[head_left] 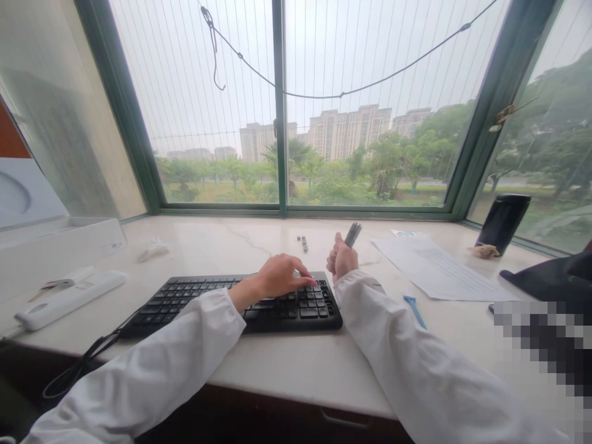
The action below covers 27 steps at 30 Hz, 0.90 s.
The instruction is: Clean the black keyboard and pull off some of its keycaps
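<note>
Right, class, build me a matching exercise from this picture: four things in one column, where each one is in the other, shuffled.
Things:
1 keyboard
2 blue tool
3 black cylinder
4 grey object

Places:
A gripped in the right hand
B under the left hand
C standing at the far right
D lying just left of the paper sheet

Pairs: 1-B, 2-D, 3-C, 4-A

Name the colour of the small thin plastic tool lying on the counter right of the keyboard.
Light blue; the plastic tool shows best in the head view.
</note>
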Motion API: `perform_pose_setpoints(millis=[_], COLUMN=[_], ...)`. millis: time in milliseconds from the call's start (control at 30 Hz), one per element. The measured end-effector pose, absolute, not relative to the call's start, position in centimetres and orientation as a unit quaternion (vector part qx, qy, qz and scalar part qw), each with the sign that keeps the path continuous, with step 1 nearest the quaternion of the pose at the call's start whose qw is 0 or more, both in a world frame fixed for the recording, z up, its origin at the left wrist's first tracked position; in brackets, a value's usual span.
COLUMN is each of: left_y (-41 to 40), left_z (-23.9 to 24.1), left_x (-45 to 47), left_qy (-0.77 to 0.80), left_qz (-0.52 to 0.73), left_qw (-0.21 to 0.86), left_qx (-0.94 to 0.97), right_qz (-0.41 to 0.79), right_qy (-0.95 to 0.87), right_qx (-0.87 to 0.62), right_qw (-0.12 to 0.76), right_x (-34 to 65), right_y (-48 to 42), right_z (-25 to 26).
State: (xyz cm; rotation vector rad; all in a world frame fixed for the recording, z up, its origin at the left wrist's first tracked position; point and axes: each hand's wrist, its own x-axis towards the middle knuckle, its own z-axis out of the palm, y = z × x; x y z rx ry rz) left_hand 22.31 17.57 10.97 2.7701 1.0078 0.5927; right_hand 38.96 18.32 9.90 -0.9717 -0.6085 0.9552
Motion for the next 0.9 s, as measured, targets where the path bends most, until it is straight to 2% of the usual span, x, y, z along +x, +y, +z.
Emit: perform_pose_setpoints(millis=[200, 333, 667, 900], left_y=[17.5, 17.2, 17.2, 17.4], left_z=[9.2, 8.6, 8.5, 8.2], left_x=[21.8, 21.8, 22.0, 21.9], left_qy=[0.319, 0.305, 0.316, 0.313], left_qz=[0.23, 0.236, 0.244, 0.251], left_qw=[0.101, 0.102, 0.162, 0.165], left_qx=[0.914, 0.917, 0.902, 0.901], right_qz=[0.479, 0.467, 0.445, 0.427], right_qy=[-0.272, -0.283, -0.275, -0.273], right_qx=[-0.45, -0.471, -0.479, -0.474], right_qw=[0.702, 0.693, 0.705, 0.72], right_x=[37.6, 36.8, 36.5, 36.2], right_y=[17.4, 17.1, 16.8, 16.6], right_z=[9.5, 9.2, 9.1, 8.9])
